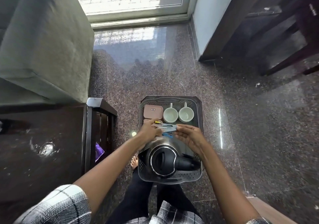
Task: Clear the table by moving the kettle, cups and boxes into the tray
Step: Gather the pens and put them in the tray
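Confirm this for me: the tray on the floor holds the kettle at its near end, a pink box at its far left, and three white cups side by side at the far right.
Not quite: the head view shows two white cups, not three, side by side at the far right of the tray. The rest stands: the kettle sits at the near end and the pink box at the far left.
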Available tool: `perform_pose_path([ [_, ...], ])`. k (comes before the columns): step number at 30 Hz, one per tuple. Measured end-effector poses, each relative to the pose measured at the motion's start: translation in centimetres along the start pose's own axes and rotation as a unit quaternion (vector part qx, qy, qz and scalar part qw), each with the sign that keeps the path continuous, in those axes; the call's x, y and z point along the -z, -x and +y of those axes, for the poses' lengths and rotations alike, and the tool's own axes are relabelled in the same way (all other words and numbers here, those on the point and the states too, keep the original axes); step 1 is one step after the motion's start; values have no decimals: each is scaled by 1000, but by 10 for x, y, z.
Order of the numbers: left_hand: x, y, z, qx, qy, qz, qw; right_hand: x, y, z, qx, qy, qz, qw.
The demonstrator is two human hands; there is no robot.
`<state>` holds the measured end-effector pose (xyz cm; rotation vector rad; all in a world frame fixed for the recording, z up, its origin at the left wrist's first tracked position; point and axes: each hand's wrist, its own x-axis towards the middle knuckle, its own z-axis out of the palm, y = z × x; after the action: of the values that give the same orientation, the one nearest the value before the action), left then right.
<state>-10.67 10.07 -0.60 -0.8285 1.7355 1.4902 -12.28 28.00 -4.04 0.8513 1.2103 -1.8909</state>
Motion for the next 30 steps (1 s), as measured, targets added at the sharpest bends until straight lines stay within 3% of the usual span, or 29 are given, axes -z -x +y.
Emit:
perform_pose_path([
  [7, -2, 3, -2, -10, -19, 29, 999, 28, -7, -1, -7, -32, 125, 992],
  [11, 7, 8, -12, -4, -8, 35, 999, 30, -26, 2, -23, 22, 186, 982],
  [30, 18, 15, -35, 32, 36, 60, 997, 26, -107, 27, -87, 146, 251, 953],
])
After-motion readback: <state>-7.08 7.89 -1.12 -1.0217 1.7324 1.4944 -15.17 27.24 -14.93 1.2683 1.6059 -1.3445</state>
